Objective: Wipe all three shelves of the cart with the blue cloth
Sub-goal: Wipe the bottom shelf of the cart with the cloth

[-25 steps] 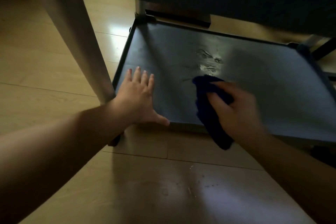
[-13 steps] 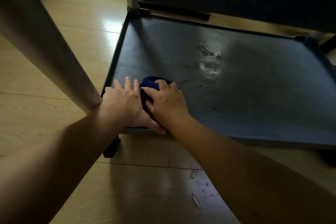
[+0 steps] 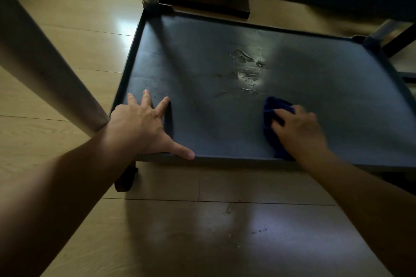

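Just beyond the right hand (image 3: 300, 129), whose fingers were curled on the blue cloth (image 3: 273, 117), dried smears (image 3: 246, 69) were best scrubbed firmly while the flat, empty left hand (image 3: 144, 125) steadied the bottom shelf (image 3: 337, 87).

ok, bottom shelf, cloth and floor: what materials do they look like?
Bottom shelf: likely moulded plastic, dark, semi-matte; raised rim in one piece, soft sheen, scuffed patch mid-surface.
Blue cloth: soft fabric, possibly microfibre; bunches and folds under the right hand.
Floor: wood-look planks, laminate or wood, glossy; visible grain, seams, bright reflections.
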Tool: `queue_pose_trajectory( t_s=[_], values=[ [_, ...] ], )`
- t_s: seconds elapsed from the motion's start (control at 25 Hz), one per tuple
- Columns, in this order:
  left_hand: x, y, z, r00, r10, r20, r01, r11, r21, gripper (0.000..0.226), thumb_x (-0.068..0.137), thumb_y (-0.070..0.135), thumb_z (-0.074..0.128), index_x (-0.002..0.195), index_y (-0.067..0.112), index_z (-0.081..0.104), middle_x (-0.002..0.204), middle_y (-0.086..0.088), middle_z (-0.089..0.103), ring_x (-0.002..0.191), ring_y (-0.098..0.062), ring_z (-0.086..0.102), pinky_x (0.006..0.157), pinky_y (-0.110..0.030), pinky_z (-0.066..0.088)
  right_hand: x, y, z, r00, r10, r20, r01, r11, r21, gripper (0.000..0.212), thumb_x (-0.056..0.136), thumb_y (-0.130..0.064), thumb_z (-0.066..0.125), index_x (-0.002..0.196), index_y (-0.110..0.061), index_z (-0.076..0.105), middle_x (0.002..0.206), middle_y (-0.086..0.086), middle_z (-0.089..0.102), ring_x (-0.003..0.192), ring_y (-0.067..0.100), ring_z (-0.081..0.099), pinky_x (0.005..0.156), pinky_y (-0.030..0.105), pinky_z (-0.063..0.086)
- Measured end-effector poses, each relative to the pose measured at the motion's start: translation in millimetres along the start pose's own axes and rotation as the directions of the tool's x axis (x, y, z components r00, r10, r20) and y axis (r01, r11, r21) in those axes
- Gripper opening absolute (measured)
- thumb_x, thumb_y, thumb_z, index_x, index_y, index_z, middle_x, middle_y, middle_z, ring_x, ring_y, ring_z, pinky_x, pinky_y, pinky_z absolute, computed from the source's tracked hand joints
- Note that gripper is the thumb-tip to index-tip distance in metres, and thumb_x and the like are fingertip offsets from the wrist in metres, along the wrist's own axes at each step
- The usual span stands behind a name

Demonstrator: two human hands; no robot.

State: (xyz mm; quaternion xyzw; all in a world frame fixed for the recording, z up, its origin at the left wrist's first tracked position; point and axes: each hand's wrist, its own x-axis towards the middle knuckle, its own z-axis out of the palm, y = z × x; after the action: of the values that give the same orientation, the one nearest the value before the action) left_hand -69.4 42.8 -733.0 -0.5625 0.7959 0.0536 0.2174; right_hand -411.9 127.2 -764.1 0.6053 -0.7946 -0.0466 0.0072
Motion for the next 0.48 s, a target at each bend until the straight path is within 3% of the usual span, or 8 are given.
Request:
queue_pose_trajectory(
  t_s=[0.12, 0.24, 0.32, 0.4, 0.48],
  values=[
    [1, 1, 1, 1.0, -0.004, -0.002, 0.004, 1.0, 0.008, 0.175, 0.013, 0.12, 0.02, 0.163, 0.036, -0.014, 0.176, -0.016, 0.0, 0.157, -0.048, 0.017, 0.103, -0.048, 0.053, -11, 77, 1, 0.994, 0.112, 0.015, -0.109, 0.983, -0.145, 0.038, 0.097, -0.035, 0.048, 0.131, -0.021, 0.056, 0.132, 0.016, 0.055, 0.109, 0.043, 0.052, 0.088, 0.047, 0.049],
    [5, 1, 6, 1.0, -0.017, -0.016, 0.017, 1.0, 0.018, 0.178, 0.006, 0.119, 0.011, 0.162, 0.037, -0.014, 0.176, -0.015, 0.001, 0.157, -0.048, 0.017, 0.102, -0.048, 0.053, -13, 116, 1, 0.982, 0.137, 0.126, -0.07, 0.899, -0.432, 0.034, 0.096, -0.032, 0.053, 0.128, -0.023, 0.057, 0.14, 0.005, 0.046, 0.114, 0.033, 0.047, 0.086, 0.043, 0.05],
    [8, 0, 8, 1.0, -0.024, -0.013, 0.024, 1.0, 0.002, 0.179, 0.004, 0.119, 0.009, 0.162, 0.037, -0.013, 0.176, -0.015, 0.001, 0.157, -0.048, 0.017, 0.104, -0.049, 0.052, -9, 122, 7, 0.977, 0.184, 0.111, -0.135, 0.927, -0.35, 0.032, 0.098, -0.029, 0.049, 0.128, -0.022, 0.057, 0.144, 0.004, 0.043, 0.116, 0.034, 0.044, 0.087, 0.045, 0.047],
    [12, -1, 8, 0.999, -0.023, -0.047, 0.021, 0.998, -0.055, 0.178, 0.007, 0.119, 0.009, 0.163, 0.036, -0.009, 0.176, -0.014, 0.002, 0.158, -0.048, 0.015, 0.111, -0.056, 0.045, -8, 119, 8, 0.953, 0.3, 0.037, -0.297, 0.952, -0.071, 0.036, 0.099, -0.028, 0.048, 0.132, -0.017, 0.055, 0.141, 0.016, 0.047, 0.115, 0.042, 0.048, 0.091, 0.048, 0.045],
    [16, 0, 4, 0.997, -0.029, -0.075, 0.02, 0.993, -0.12, 0.178, 0.009, 0.12, 0.011, 0.163, 0.033, -0.008, 0.176, -0.014, 0.003, 0.158, -0.047, 0.013, 0.115, -0.063, 0.038, -2, 109, 2, 0.917, 0.398, 0.008, -0.391, 0.898, 0.2, 0.04, 0.098, -0.027, 0.049, 0.136, -0.012, 0.053, 0.131, 0.03, 0.05, 0.109, 0.049, 0.054, 0.093, 0.051, 0.047]
  ],
)
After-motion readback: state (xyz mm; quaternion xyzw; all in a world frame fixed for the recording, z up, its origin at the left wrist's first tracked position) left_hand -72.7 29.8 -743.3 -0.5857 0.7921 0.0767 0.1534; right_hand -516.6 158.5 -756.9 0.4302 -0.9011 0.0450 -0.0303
